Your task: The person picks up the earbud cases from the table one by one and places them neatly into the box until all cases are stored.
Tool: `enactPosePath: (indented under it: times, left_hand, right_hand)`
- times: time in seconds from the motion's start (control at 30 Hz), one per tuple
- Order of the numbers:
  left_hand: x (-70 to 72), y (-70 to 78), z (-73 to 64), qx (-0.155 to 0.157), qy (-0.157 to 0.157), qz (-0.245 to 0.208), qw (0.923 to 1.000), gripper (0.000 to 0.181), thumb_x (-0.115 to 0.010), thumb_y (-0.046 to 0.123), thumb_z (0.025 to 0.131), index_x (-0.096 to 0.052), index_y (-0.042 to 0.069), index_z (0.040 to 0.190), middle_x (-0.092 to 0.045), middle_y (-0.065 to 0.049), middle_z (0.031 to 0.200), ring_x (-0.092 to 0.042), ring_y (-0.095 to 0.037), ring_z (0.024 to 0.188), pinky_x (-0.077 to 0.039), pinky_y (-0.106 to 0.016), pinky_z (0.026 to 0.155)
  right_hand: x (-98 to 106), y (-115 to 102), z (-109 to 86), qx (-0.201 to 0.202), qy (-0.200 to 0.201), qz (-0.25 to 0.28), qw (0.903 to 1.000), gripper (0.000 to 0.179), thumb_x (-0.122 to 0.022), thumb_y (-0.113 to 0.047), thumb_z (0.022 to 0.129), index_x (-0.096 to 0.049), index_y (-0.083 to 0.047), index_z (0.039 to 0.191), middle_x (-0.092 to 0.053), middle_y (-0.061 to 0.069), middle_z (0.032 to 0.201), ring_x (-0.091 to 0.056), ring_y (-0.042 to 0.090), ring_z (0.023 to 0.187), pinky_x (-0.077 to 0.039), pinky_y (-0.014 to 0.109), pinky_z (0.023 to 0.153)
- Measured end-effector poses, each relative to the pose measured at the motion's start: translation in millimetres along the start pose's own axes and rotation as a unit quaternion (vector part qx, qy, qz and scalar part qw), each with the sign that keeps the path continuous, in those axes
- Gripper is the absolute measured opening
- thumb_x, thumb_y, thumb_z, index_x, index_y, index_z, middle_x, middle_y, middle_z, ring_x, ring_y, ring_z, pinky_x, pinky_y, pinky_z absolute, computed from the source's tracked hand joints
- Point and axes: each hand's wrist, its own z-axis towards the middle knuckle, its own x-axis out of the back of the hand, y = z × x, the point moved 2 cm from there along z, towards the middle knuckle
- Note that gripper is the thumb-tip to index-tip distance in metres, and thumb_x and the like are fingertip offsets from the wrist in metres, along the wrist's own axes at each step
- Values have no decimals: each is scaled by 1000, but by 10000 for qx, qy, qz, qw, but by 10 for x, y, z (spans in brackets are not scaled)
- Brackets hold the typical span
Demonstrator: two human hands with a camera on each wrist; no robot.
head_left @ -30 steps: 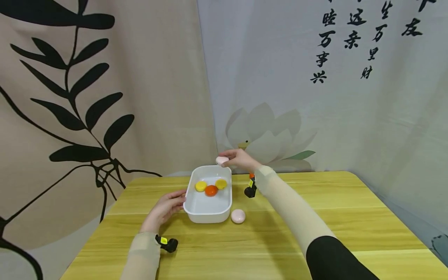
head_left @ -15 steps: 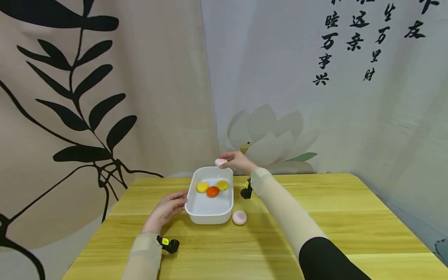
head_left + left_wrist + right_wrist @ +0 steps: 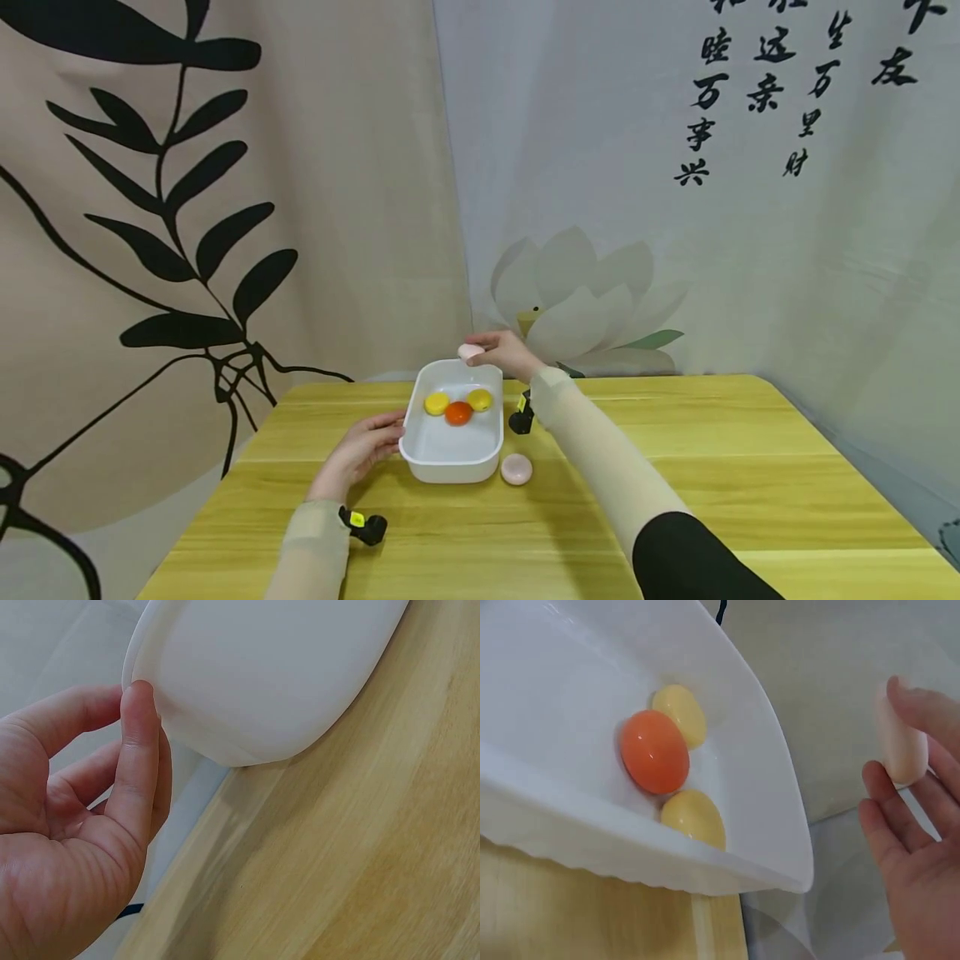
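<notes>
Pinches smooth pale-pink rounded disc (image 3: 470, 352) btwn thumb & fingers of R hand (image 3: 506, 356), edge-on in R wrist view, just past far rim of white rectangular plastic-looking tub (image 3: 450, 472), w/ near-straight fingers of L hand (image 3: 365, 447) touching tub's L side.

Printed cloth (image 3: 360, 208) (leaves (image 3: 234, 237), a lotus (image 3: 572, 310)) hangs behind a wooden table (image 3: 750, 483).

- Head view: soft, even, moderately bright light; a faint, soft-edged shadow lies on the table (image 3: 720, 467) beside the right sleeve (image 3: 600, 458).
- Left wrist view: dimmer, greyer; the white container (image 3: 262, 667) shows low contrast.
- Right wrist view: small glints on the orange piece (image 3: 655, 752); the pale piece (image 3: 901, 746) looks slightly blurred.
</notes>
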Motion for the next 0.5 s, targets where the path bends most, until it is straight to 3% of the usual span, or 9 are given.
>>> enactPosePath:
  times: [0.27, 0.5]
  left_hand:
    - [-14, -5, -10, 16, 160, 34, 9999, 49, -58, 2, 96, -41, -10, 141, -53, -28, 131, -65, -17, 87, -55, -23, 74]
    - [-8, -6, -19, 4, 92, 116, 9999, 49, -55, 4, 97, -40, -9, 142, -51, -28, 133, -65, -17, 89, -55, -23, 76]
  right_hand:
    - [-90, 102, 70, -8, 217, 143, 9997, 48, -77, -16, 84, -62, -9, 130, -62, 6, 127, -56, 23, 112, -47, 35, 97]
    - [-149, 123, 109, 21, 329, 240, 9992, 49, -76, -16, 85, -61, -6, 130, -60, 8, 130, -56, 24, 114, -46, 37, 99]
